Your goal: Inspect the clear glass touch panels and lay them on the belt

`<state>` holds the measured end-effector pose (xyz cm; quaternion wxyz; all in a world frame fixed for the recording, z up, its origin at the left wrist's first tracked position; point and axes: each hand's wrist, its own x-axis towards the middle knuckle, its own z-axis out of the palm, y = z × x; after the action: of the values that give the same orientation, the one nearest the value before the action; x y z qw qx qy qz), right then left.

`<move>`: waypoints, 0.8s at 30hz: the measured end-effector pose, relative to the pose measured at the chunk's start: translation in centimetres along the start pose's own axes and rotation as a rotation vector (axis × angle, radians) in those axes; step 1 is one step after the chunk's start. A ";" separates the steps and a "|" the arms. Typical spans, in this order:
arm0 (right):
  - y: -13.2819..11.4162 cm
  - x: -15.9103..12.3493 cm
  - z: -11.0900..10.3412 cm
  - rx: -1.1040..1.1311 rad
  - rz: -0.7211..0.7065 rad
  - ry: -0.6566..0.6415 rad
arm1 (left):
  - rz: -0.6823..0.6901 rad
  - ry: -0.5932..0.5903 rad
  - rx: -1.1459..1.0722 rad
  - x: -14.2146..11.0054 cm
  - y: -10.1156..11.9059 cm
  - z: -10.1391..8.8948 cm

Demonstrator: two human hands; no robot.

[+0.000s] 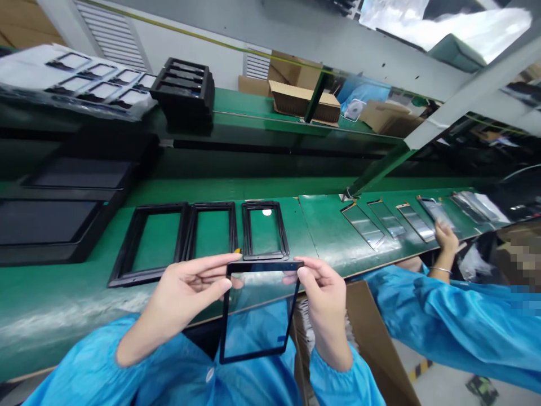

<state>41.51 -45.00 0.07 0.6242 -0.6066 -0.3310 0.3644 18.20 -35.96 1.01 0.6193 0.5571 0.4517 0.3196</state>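
Between my two hands is a clear glass touch panel (261,307) with a black border, tilted up in front of my blue smock. My left hand (190,293) pinches its upper left edge between thumb and fingers. At the upper right corner, the thumb and fingers of my right hand (323,293) close on the same panel. A small orange tab (238,251) shows at its top left. Just beyond the panel, a stack of black frames (281,231) lies on the green bench, with two more frame stacks (211,206) (183,237) to its left.
Black trays (80,248) with dark panels stand at the left. Several glass panels (362,225) lie in a row at the right, where a co-worker's hand (446,239) touches one. A green post (376,168) rises from the bench. A cardboard box (376,344) stands below the edge.
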 end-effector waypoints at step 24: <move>1.8 0.3 -4.2 0.064 0.264 -0.091 | -0.044 0.000 -0.056 -0.4 -1.2 -0.3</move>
<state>45.16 -46.89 -1.92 0.5743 -0.6075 -0.2644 0.4808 17.61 -36.40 -0.04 0.6412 0.5296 0.4549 0.3185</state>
